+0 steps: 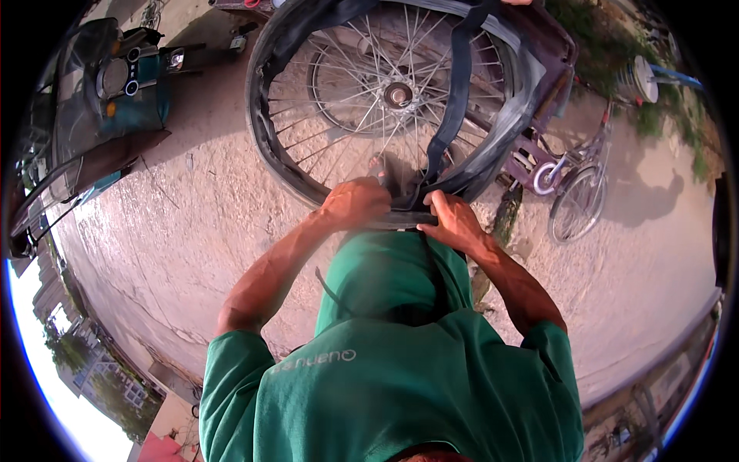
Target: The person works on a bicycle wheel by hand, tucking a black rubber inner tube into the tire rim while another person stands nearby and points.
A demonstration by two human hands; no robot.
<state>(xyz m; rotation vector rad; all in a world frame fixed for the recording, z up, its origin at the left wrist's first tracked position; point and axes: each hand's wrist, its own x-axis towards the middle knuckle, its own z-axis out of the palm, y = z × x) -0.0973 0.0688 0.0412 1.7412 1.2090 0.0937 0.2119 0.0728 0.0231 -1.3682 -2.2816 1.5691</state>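
Observation:
A large spoked wheel (398,95) stands in front of me, with a dark tyre (260,131) around its rim. A flat, limp black inner tube (454,92) hangs across the spokes down to the near side. My left hand (358,202) is closed over the near edge of the tyre, left of centre. Close by on the right, my right hand (454,222) grips the same stretch of tyre with thumb and bent fingers, beside the tube's lower end. The part of the tyre under both palms is hidden.
A teal three-wheeled vehicle (115,85) stands at the far left. On the right are a purple bicycle frame with a small wheel (577,204) and a white bucket (637,80). Behind the wheel sits a maroon vehicle body (558,58). Pale rough concrete (177,239) lies around me.

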